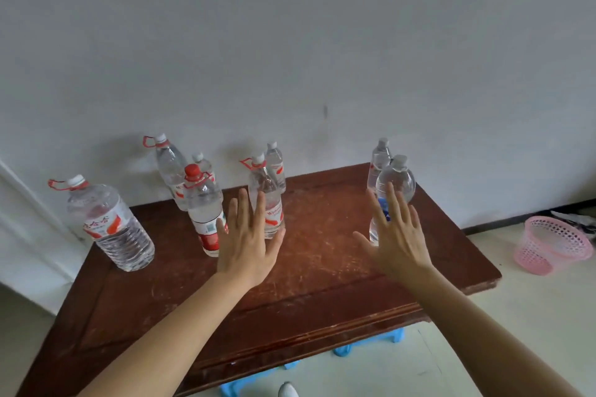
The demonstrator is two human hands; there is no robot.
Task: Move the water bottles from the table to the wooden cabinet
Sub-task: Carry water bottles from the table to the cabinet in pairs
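My left hand (246,245) and right hand (398,235), both spread, empty, hover before upright bottles (267,200) on the table (322,267). Risk: bottles stand close tog., so a careless reach could topple neighbours.

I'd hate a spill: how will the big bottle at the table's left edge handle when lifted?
The big bottle looks full, so probably heavy. Its clear ribbed plastic may flex under a squeeze. The red loop at its cap likely gives a surer hold.

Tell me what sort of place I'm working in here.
Probably a plain room in a home or office: a worn wooden table against a bare white wall, a pink plastic wastebasket on the pale tiled floor.
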